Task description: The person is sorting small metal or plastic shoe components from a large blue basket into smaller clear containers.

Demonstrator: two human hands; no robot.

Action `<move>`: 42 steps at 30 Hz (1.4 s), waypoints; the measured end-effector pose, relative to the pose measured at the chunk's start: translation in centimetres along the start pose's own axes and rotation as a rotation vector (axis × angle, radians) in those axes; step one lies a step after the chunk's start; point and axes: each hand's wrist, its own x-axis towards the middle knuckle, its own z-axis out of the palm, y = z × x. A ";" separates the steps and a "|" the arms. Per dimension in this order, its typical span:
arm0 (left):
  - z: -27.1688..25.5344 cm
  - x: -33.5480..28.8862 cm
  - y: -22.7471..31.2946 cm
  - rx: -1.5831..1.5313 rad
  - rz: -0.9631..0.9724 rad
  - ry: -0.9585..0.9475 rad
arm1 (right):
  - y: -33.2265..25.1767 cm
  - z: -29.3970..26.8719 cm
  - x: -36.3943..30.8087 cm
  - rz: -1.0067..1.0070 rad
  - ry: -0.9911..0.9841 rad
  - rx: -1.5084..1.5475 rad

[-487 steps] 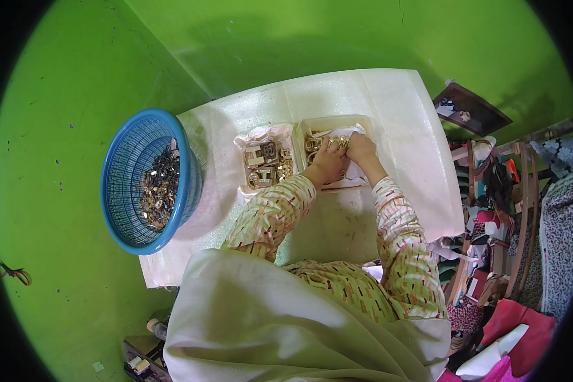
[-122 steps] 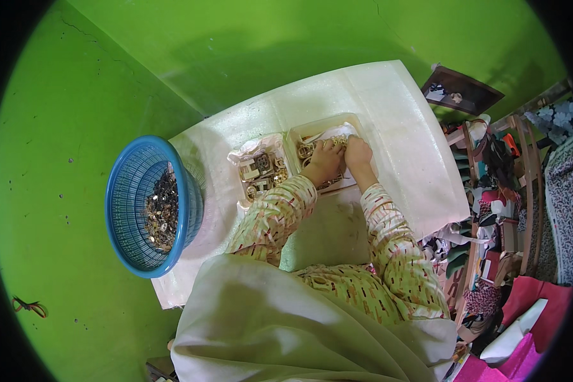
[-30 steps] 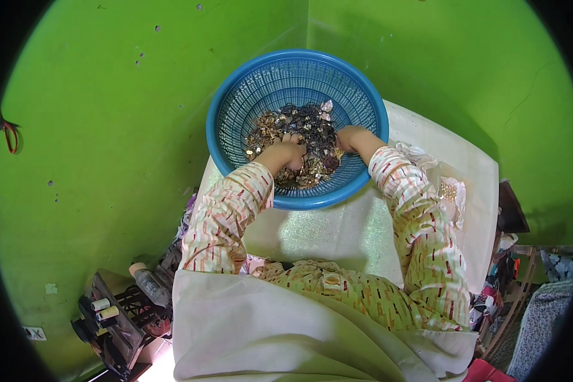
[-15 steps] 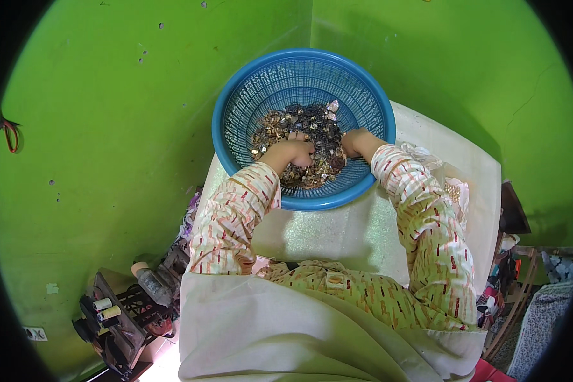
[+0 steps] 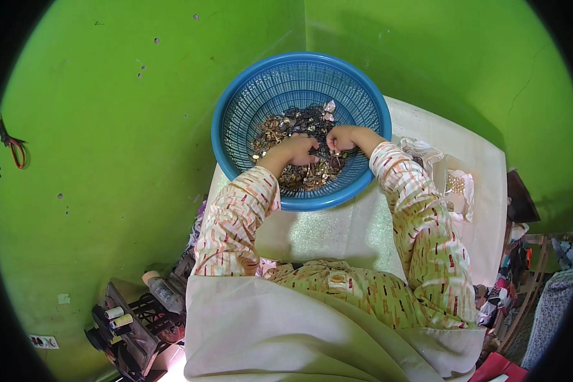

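A round blue plastic basket (image 5: pixel 248 108) stands on the white table (image 5: pixel 337 229) against the green wall. It holds a heap of small metal pieces (image 5: pixel 286 124), gold and dark. Both my hands are down in the heap. My left hand (image 5: pixel 294 150) lies with its fingers curled into the pieces. My right hand (image 5: pixel 341 137) pinches at the pieces beside it, fingertips close together. What either hand grips is hidden among the pieces.
Two shallow trays with white paper and small gold parts (image 5: pixel 455 186) sit on the table's right side. A rack with thread spools and a bottle (image 5: pixel 130 315) stands on the floor at the lower left. Red scissors (image 5: pixel 13 143) hang on the wall.
Earlier my hands worked in the trays with the basket off to the left. Now both hands are in the basket, shifting slightly among the pieces over the last second.
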 end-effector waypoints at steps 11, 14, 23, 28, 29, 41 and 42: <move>0.4 0.7 -0.1 -0.379 0.164 0.145 | -1.5 -1.4 -1.8 0.034 -0.146 0.582; 0.0 0.7 0.3 -0.342 0.152 0.200 | -1.1 -1.4 -1.7 0.000 -0.133 0.646; -0.1 1.7 -1.4 -0.334 0.095 0.290 | -2.5 -3.1 -2.5 0.066 0.012 0.520; -0.2 2.3 -0.8 -0.504 0.079 0.294 | -0.7 -3.0 -2.5 -0.114 0.184 0.451; -0.2 2.4 -1.0 -0.617 0.040 0.294 | -0.5 -3.0 -2.3 -0.117 0.189 0.450; -2.2 0.4 3.7 -1.139 0.097 0.435 | -0.4 -2.4 -6.9 -0.160 0.494 0.806; -2.0 0.2 4.8 -1.127 0.072 0.462 | -0.3 -2.0 -8.1 -0.181 0.516 0.857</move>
